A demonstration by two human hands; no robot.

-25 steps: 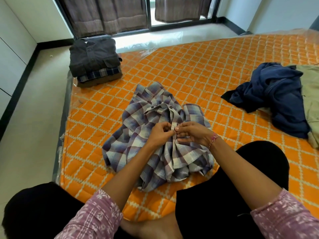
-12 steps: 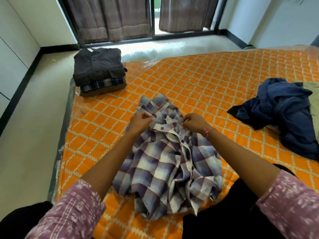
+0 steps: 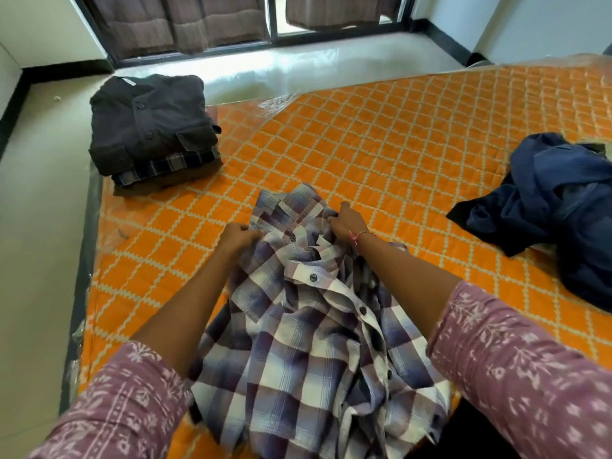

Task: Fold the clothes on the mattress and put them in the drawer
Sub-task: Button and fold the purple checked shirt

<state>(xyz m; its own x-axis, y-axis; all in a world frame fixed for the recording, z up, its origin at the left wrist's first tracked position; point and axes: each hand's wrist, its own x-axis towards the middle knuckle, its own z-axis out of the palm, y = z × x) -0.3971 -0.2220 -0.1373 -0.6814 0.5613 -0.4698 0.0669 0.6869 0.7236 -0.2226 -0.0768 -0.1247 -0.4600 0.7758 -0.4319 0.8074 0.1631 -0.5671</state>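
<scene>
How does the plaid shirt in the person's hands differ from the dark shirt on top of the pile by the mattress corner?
The plaid shirt is checked in purple, blue and white; the dark shirt is plain charcoal. The plaid shirt lies rumpled and unfolded, gripped near the collar by the left hand and right hand; the dark shirt is folded square, untouched, topping a stack. Both are buttoned shirts on the orange mattress.
</scene>
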